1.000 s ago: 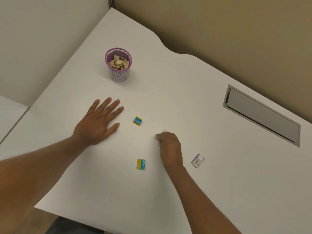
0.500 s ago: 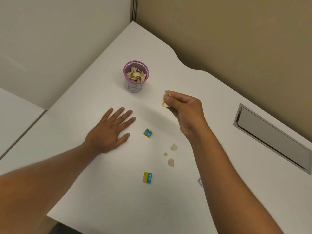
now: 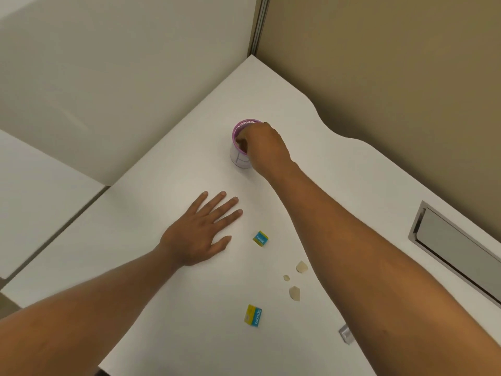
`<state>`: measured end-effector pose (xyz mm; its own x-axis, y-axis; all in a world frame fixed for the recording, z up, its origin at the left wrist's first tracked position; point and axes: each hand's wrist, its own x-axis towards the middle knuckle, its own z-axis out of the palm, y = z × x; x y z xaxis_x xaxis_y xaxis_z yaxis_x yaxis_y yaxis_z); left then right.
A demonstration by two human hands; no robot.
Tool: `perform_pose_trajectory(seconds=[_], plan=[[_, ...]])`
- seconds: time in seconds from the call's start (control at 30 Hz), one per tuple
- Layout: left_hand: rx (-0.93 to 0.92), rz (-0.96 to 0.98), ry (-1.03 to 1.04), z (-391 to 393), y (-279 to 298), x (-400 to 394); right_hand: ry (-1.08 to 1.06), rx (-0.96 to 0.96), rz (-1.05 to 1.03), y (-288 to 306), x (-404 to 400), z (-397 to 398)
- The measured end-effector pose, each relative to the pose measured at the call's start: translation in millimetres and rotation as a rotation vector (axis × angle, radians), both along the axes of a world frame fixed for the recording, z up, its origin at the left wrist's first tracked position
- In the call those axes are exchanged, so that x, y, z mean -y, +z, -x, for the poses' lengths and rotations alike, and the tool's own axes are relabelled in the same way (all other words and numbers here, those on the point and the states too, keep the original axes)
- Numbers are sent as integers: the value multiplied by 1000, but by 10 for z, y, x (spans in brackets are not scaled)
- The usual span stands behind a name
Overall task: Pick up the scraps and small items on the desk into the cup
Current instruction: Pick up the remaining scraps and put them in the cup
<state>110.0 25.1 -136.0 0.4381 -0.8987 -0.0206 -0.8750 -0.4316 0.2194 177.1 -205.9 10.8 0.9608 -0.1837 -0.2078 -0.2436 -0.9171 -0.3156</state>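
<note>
The desk (image 3: 173,185) is white and smooth, so flat bits on it may want a fingernail or a slide to lift. The cup (image 3: 240,161) stands toward the far corner, light and probably easy to tip (better to drop things in than press). Two small boxes, one (image 3: 260,238) mid-desk and one (image 3: 254,315) nearer the front edge, look stiff and light; pinch them across their sides. Three scraps (image 3: 301,266) lie between them toward the right edge: thin, flimsy, best nipped at an edge.

The right hand (image 3: 264,147) sits over the cup mouth, fingers curled down inside; whether it holds anything cannot be told. The left hand (image 3: 202,234) lies flat on the desk, fingers spread, holding nothing.
</note>
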Motion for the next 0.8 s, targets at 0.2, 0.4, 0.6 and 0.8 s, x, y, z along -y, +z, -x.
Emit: perform_pose_trajectory(seconds=[0.2,0.4,0.6,0.8], plan=[[5,9,-3,-1,18,0,-56,-177,47,351,-42,-223],[6,13,-9,5,76,2,-218,20,-104,618,194,79],[27,21,2,32,116,11,-456,-8,-277,236,475,1595],[41,25,4,57,161,22,-654,-194,-450,-438,75,3164]])
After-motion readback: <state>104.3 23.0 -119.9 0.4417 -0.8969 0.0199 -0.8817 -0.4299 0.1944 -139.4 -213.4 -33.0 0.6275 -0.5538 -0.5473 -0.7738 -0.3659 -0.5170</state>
